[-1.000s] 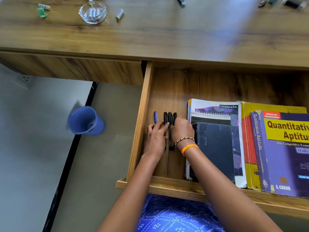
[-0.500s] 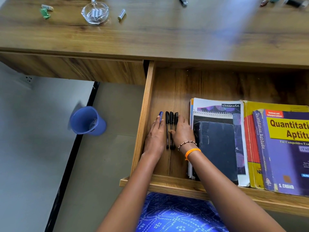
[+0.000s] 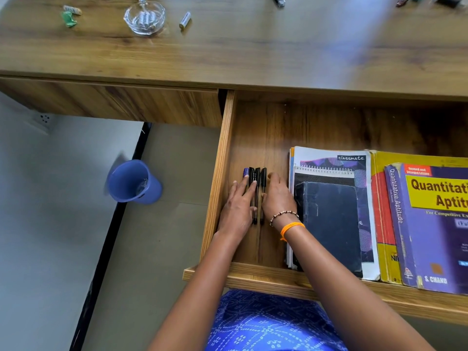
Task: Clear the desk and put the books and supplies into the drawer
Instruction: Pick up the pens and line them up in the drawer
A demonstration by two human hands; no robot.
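Observation:
The wooden drawer (image 3: pixel 263 127) stands pulled out under the desk (image 3: pixel 253 51). Several pens (image 3: pixel 256 174), one blue-capped and the others black, lie side by side near its left wall. My left hand (image 3: pixel 238 209) lies flat with straight fingers over the left pens. My right hand (image 3: pixel 277 198) rests with straight fingers against their right side. Right of the pens lie a black diary (image 3: pixel 329 224) on a spiral pad and a classmate notebook (image 3: pixel 334 155), then a yellow book (image 3: pixel 385 236) and a purple Quantitative Aptitude book (image 3: pixel 435 224).
On the desk top sit a glass ashtray (image 3: pixel 144 17) with batteries in it, a loose battery (image 3: pixel 184 20), a green scrap (image 3: pixel 69 18) and small items (image 3: pixel 278 0) at the far edge. A blue bin (image 3: pixel 131 182) stands on the floor to the left.
Both hands have flattened out along the pens, which now lie in a tighter, straighter row. The view has shifted slightly.

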